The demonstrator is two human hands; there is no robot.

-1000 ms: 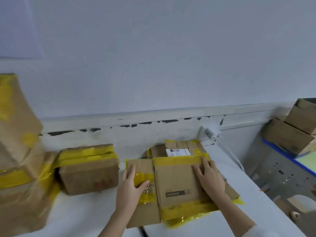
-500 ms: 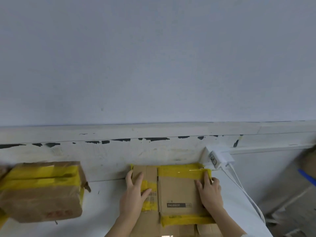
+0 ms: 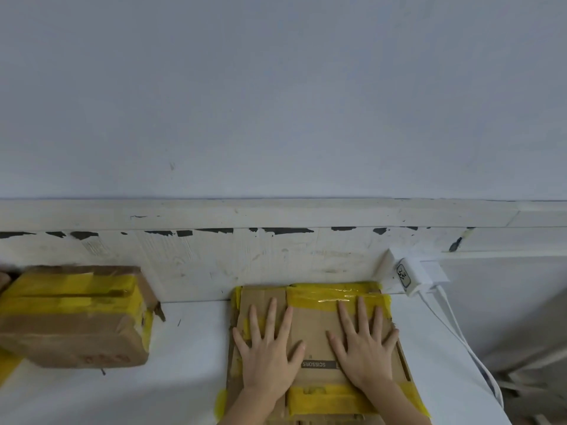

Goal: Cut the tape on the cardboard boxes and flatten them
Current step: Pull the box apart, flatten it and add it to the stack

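We press the flat box [image 3: 316, 335] onto the desk [image 3: 184, 388] with left hand [image 3: 270, 357] and right hand [image 3: 365, 354], fingers spread straight, grasping nothing, to crease it. Taped box [image 3: 73, 317] sits left of it, uncut.

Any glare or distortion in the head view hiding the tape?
Head view: a streak of glare on the glossy yellow tape at the flattened brown cardboard box's far edge; wide-angle lens bows the white wall trim; hands and tape otherwise sharp, evenly lit.
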